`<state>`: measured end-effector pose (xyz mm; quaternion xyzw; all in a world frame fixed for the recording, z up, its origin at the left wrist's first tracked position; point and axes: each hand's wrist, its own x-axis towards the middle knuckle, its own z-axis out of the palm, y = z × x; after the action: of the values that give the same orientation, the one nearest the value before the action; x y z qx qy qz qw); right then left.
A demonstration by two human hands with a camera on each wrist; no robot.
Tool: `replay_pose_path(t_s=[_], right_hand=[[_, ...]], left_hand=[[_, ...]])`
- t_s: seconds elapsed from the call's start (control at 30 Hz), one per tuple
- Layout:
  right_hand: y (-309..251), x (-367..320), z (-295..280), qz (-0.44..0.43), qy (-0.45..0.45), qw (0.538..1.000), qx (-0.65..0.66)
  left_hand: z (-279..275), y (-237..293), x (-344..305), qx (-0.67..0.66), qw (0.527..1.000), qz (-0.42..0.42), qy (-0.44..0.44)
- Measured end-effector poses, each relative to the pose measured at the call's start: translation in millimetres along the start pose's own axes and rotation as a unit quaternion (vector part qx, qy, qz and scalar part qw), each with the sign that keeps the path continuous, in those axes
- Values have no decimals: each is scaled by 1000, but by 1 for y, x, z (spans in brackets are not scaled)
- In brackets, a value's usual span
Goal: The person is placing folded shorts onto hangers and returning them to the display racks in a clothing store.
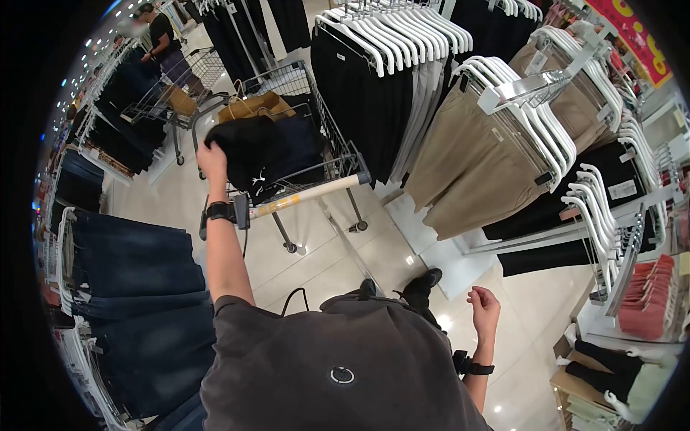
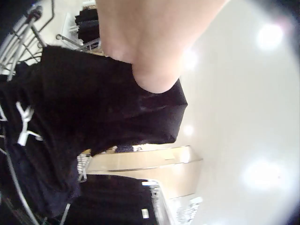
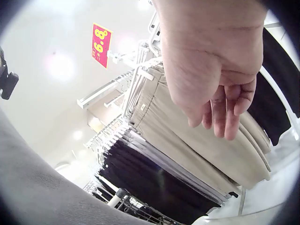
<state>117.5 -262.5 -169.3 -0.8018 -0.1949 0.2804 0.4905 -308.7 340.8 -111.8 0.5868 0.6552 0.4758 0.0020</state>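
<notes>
My left hand (image 1: 211,159) holds the edge of a black garment (image 1: 244,147) at the near left of a wire shopping cart (image 1: 345,154). A small white mark shows on the cloth, which also spreads out below the hand (image 2: 150,56) in the left wrist view. The fingertips are hidden behind the fabric there. Beside the garment, dark navy cloth (image 1: 305,151) lies in the cart, with a brown paper bag (image 1: 262,106) behind it. My right hand (image 1: 485,310) hangs at my side with loosely bent fingers, holding nothing.
The cart's pale handle (image 1: 309,195) crosses in front of me. Beige trousers (image 1: 474,154) hang on white hangers to the right, and dark jeans (image 1: 136,251) on a rack to the left. Farther back, a person (image 1: 164,43) stands by another cart (image 1: 172,93).
</notes>
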Motion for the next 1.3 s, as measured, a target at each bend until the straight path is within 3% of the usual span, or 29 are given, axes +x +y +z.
replay_pose_path(t_s=[0.1,0.17,0.33,0.37,0.4,0.43,0.6,0.67,0.7,0.8,0.87,0.97,1.0,1.07,1.1,1.13,1.27,1.3], right_hand=[[-3,4,-2,-9,-2,1000,1],[1,10,3,-21,-15,1000,13],[-29,14,30,-43,-107,993,13],[-39,15,36,-63,-155,985,-36],[-46,13,46,-97,-164,980,-61],[-51,12,54,-89,-212,973,-23],[-81,10,81,-78,-407,889,197],[-86,8,79,-173,-334,919,114],[-84,4,75,-160,-293,930,152],[-49,11,64,-34,-245,925,289],[-23,14,54,38,-150,894,421],[8,9,28,-38,35,947,317],[15,8,14,-55,99,954,278],[7,-5,-23,-58,219,954,194],[15,-7,-40,-89,287,942,146],[22,-9,-54,-121,352,923,97],[-19,-37,-93,-176,416,892,19],[-38,-45,-97,-196,422,885,-15]], left_hand=[[-34,31,28,-218,976,13,24],[-77,89,21,-475,879,-5,-38],[-173,211,-50,-593,787,4,-171],[-178,206,-62,-622,753,7,-217],[-185,212,-79,-659,701,64,-267],[-196,225,-111,-682,691,34,-236],[-205,254,-211,-686,636,45,-351],[-203,266,-240,-679,619,52,-391],[-200,273,-250,-676,611,57,-408],[-194,286,-268,-664,596,62,-446],[-185,297,-268,-656,595,58,-460],[-166,312,-266,-629,606,40,-486],[-149,309,-253,-616,536,113,-565],[-134,303,-264,-584,564,27,-584],[-115,294,-268,-559,570,25,-601],[-105,286,-276,-516,621,-7,-590],[-48,254,-315,-399,663,-37,-632],[-46,255,-323,-367,653,-46,-660]])
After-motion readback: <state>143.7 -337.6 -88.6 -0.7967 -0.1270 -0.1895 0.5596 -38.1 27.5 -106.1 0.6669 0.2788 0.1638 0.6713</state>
